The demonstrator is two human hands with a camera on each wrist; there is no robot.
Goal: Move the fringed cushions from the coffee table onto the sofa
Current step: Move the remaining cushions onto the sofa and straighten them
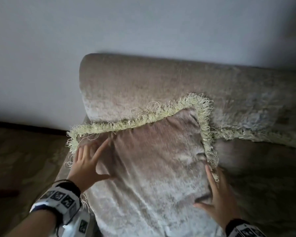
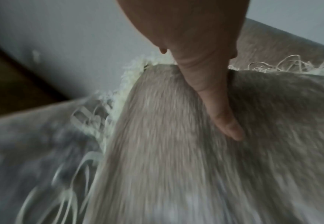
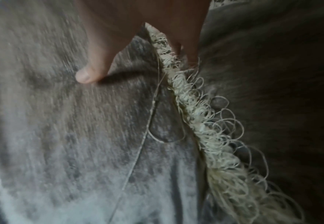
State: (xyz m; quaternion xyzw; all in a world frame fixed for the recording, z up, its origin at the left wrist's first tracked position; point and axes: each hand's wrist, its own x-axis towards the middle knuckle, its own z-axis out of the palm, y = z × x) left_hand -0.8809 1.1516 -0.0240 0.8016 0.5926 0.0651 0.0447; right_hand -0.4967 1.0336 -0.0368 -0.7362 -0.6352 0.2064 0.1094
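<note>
A beige velvet cushion (image 1: pixel 149 168) with pale yellow fringe (image 1: pixel 161 113) leans on the sofa backrest (image 1: pixel 161 79) at the sofa's left end. My left hand (image 1: pixel 91 161) lies flat on its upper left corner, fingers spread and straight. My right hand (image 1: pixel 214 189) rests along its right edge, fingers straight over the fringe, thumb on the face. In the left wrist view the thumb (image 2: pixel 224 118) presses into the cushion (image 2: pixel 166 159). In the right wrist view the thumb (image 3: pixel 88 74) touches the cushion (image 3: pixel 61 136) beside the fringe (image 3: pixel 205 121). A second fringed cushion (image 1: pixel 256 120) shows at right.
The sofa seat (image 1: pixel 263 182) stretches dark to the right of the cushion. A pale wall (image 1: pixel 41 48) rises behind the sofa. Patterned floor (image 1: pixel 15 159) lies left of the sofa's end, with a dark skirting board (image 1: pixel 24 127) along the wall.
</note>
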